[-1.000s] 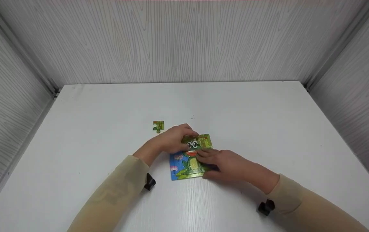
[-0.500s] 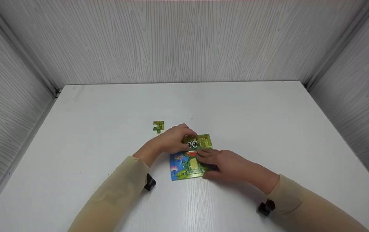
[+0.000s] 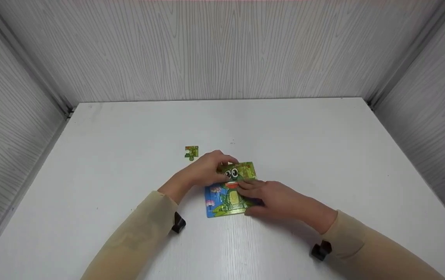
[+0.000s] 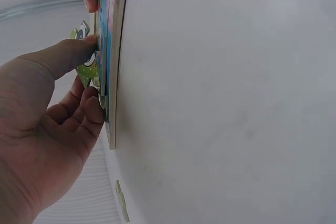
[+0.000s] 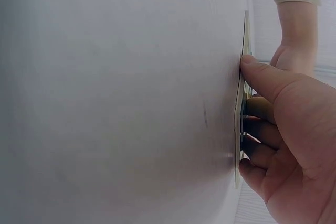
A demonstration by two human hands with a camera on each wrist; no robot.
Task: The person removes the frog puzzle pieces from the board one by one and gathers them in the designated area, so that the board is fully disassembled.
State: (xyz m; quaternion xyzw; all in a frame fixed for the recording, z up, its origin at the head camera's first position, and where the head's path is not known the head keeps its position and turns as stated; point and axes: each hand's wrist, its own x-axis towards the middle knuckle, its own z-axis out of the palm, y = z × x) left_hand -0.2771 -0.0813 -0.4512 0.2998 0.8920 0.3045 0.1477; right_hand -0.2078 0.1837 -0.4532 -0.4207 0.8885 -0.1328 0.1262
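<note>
A frog jigsaw puzzle (image 3: 226,214) lies in its thin square board in front of me. My left hand (image 3: 207,169) is over its upper left corner, thumb and fingers pinching a puzzle piece (image 3: 231,173) with the frog's big eyes. In the left wrist view this piece (image 4: 88,73) stands tilted up from the board's face. My right hand (image 3: 275,200) rests on the right side of the puzzle, fingers on its face and thumb (image 5: 249,60) at the near edge. That hand hides the puzzle's lower right part.
One loose green puzzle piece (image 3: 191,152) lies on the white table (image 3: 304,132), beyond my left hand. Pale wood-grain panels (image 3: 222,50) stand around the back and sides. Black wrist mounts (image 3: 321,250) sit at both sleeves.
My left hand and wrist have shifted very slightly to the left, still at the eye piece. The right hand and the loose piece stay where they were.
</note>
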